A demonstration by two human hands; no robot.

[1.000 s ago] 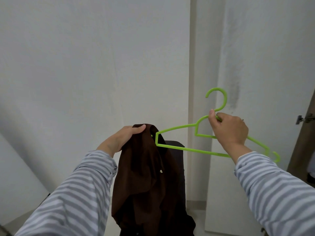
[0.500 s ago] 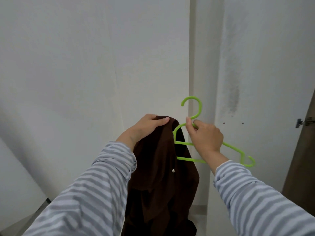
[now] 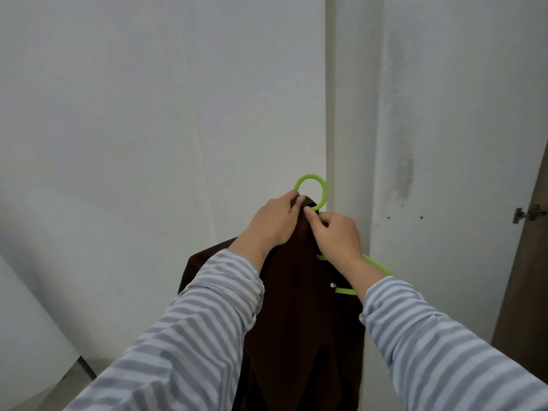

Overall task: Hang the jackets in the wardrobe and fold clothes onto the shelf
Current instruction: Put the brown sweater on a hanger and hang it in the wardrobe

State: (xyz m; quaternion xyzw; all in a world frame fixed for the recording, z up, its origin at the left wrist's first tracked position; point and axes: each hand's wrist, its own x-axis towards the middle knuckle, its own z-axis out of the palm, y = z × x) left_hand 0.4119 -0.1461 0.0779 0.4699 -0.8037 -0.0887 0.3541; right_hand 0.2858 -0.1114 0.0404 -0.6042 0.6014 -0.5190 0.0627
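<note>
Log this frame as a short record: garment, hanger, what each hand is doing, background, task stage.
garment: brown jacket, hanging down between the arms
hanger: green hanger, hook above the collar, one arm sticking out on the right
left hand: grips the jacket's top
right hand: grips the hanger neck
background: white wall; brown door at the right edge
stage: jacket partly on the hanger, not yet hung

The dark brown jacket [image 3: 299, 315] is being carried in the air, not on any surface: its top is being gripped by the left hand [image 3: 274, 223], and the green hanger [image 3: 310, 177] inside it is being gripped by the right hand [image 3: 338, 237]. A small patch of pale floor [image 3: 56, 396] is being shown at lower left.
</note>
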